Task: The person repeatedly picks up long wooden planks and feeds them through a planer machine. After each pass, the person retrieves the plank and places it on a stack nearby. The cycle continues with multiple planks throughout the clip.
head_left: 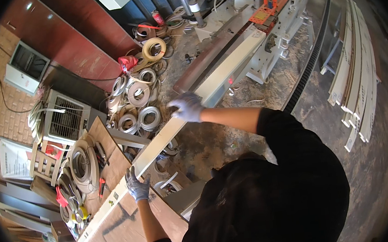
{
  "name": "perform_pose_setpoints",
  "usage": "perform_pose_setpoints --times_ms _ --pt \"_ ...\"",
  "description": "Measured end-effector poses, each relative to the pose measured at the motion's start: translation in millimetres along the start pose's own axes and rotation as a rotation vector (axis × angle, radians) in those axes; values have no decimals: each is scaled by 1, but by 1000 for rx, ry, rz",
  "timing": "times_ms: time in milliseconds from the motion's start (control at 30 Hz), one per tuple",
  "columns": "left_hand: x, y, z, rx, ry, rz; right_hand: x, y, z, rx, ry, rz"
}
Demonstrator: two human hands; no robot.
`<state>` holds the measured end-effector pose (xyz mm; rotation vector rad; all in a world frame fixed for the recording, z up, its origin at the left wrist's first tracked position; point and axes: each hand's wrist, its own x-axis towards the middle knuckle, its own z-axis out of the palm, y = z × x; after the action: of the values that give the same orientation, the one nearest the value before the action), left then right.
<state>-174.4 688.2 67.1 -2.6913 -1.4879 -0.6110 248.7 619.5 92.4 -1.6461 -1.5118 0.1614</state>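
A long, narrow, pale board (pixel 162 141) runs diagonally from the lower left to an edge machine with an orange head (pixel 265 14) at the upper right. My right hand (pixel 188 108), in a pale glove, lies across the middle of the board, its fingers reaching past the far edge. Closer to the lower-left end, my left hand (pixel 138 186), in a grey glove, touches the board with fingers up and thumb apart. The board's lower part lies over a brown wooden tabletop (pixel 120 232); small dark marks and a sticker show on it.
Several rolls of edge banding (pixel 138 93) lie heaped on the floor beyond the board. More coils (pixel 81 163) sit on the tabletop, near an orange-handled cutter (pixel 101 187). A stack of long white strips (pixel 352 76) stands right, past a black ribbed track (pixel 309 71).
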Motion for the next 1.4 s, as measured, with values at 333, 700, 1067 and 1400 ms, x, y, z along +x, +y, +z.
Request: perform_pose_setpoints --times_ms 333,700,1067,1400 --pt "70 -16 37 178 -337 124 -59 70 -31 -473 45 722" --pt "96 74 64 43 -270 156 -12 125 -46 -595 140 773" --pt "97 85 74 -132 -176 79 -9 141 -68 -653 49 736" --pt "115 134 79 -119 -161 59 -3 183 -96 -689 60 708"
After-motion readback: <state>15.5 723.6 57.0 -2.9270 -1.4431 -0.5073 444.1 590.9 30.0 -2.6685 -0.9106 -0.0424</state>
